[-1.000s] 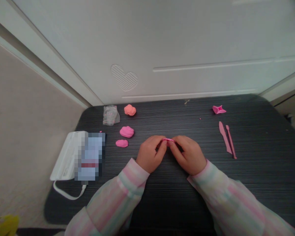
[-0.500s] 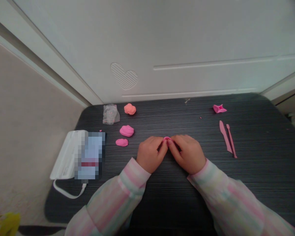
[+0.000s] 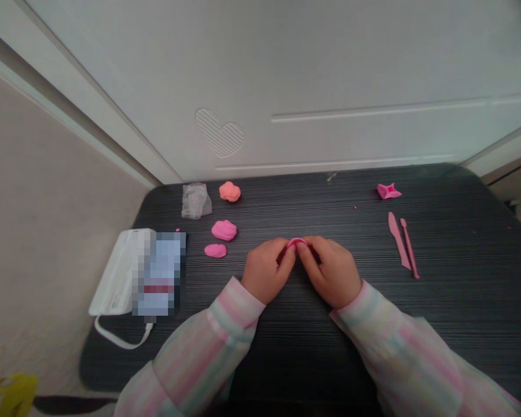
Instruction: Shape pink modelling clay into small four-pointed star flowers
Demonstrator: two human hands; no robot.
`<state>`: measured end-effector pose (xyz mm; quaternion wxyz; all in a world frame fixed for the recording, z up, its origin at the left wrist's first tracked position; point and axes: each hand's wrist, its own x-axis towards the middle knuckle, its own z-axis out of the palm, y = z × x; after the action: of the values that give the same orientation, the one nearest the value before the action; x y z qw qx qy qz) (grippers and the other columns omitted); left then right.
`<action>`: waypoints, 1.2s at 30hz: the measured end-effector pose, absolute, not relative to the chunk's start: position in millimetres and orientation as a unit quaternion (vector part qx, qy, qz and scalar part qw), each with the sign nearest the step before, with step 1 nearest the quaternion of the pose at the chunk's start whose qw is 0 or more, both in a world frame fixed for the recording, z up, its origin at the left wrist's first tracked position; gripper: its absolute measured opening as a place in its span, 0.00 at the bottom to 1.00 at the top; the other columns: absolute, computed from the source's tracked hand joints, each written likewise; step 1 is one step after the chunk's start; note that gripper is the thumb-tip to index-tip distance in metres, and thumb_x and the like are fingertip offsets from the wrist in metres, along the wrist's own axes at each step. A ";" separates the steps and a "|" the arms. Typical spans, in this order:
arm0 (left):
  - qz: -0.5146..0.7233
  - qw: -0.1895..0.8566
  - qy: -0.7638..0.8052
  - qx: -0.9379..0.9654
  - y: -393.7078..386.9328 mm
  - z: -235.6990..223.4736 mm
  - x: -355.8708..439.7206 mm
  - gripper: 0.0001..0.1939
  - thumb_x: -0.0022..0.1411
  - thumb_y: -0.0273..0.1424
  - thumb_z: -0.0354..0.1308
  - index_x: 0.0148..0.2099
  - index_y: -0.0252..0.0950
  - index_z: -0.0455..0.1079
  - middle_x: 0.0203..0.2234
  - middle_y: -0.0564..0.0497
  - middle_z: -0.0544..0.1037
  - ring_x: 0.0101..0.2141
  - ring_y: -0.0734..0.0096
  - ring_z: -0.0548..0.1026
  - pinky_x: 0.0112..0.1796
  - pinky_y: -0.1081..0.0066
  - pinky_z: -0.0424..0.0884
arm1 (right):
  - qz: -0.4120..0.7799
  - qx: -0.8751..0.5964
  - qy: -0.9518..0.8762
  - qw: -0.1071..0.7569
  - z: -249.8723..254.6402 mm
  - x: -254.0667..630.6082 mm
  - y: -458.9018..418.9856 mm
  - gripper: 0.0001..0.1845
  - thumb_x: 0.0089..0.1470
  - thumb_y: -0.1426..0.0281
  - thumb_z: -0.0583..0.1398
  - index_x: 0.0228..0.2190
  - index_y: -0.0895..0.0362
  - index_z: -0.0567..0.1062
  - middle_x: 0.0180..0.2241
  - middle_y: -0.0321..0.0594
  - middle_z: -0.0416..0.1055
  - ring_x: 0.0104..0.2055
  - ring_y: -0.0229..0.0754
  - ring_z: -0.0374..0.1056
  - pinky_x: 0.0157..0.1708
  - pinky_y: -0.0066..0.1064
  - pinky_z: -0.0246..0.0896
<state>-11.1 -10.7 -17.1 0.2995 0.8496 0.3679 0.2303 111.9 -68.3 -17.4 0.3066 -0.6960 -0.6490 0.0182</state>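
Between my two hands, over the middle of the dark table [image 3: 304,365], is a small curved piece of pink modelling clay [image 3: 297,240]. My left hand [image 3: 267,269] pinches its left side, and my right hand [image 3: 333,271] pinches its right side. The thumbs nearly meet below the arched rim, and the fingers hide most of the piece. Left of my left hand lie a pink clay lump [image 3: 224,230] and a smaller flattened pink lump [image 3: 215,251]. An orange clay lump [image 3: 230,191] sits behind them.
A clear plastic wrapper [image 3: 195,201] lies at the back left. Nearer are a white power bank [image 3: 121,272] and a phone [image 3: 162,275] with a white cable [image 3: 124,346]. On the right are a pink plastic knife [image 3: 398,239], a thin pink tool [image 3: 410,249] and a folded pink clay shape [image 3: 388,191].
The fingertips have parted slightly, and more of the pink clay's curved rim shows between them. Other things on the table lie as before.
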 end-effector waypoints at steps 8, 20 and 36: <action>0.224 0.272 0.398 0.847 -12.4 -15.7 -10.1 0.14 0.60 0.33 0.45 0.24 0.34 0.62 0.17 0.55 0.66 0.20 0.77 0.64 0.24 0.75 0.57 | -0.014 -0.701 -0.667 0.252 -18.2 110.2 -66.9 0.16 0.55 0.67 0.47 0.21 0.58 0.67 0.18 0.37 0.67 0.22 0.37 0.61 0.25 0.28 0.49; 0.240 0.340 0.385 0.824 -12.2 -11.9 -11.7 0.12 0.59 0.33 0.45 0.27 0.34 0.65 0.18 0.55 0.66 0.21 0.78 0.64 0.24 0.76 0.58 | 0.136 -0.692 -0.614 0.355 -14.9 112.0 -68.3 0.12 0.55 0.66 0.48 0.29 0.57 0.69 0.24 0.37 0.69 0.25 0.36 0.64 0.26 0.26 0.55; 0.316 0.384 0.413 0.763 -14.4 -15.0 -11.1 0.11 0.56 0.34 0.51 0.41 0.35 0.66 0.27 0.52 0.74 0.25 0.77 0.70 0.29 0.75 0.66 | 0.164 -0.715 -0.574 0.365 -11.5 106.9 -69.1 0.09 0.52 0.66 0.52 0.24 0.57 0.67 0.19 0.33 0.65 0.21 0.33 0.61 0.22 0.25 0.52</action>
<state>-11.1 -14.4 -15.0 0.3840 0.7632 0.4130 0.3155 106.9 -69.1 -11.5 0.3649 -0.7146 -0.5739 0.1638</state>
